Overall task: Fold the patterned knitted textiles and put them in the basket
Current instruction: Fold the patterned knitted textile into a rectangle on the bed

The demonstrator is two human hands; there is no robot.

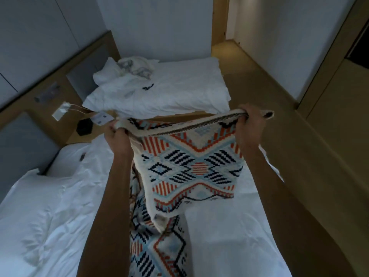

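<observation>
Near bed (229, 236), 6 o'clock: a second patterned piece (157, 246) lies beneath. Patterned knitted textile (191, 166), centre, hangs soft, floppy, probably light; best taken at top corners. Left hand (117, 134), 9 o'clock, and right hand (249, 124), 3 o'clock, fingers curled, grip its upper edge.

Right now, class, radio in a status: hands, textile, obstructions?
Left hand and right hand grip the patterned textile by its top edge, above the bed. Basket unseen. No obstruction visible.
</observation>
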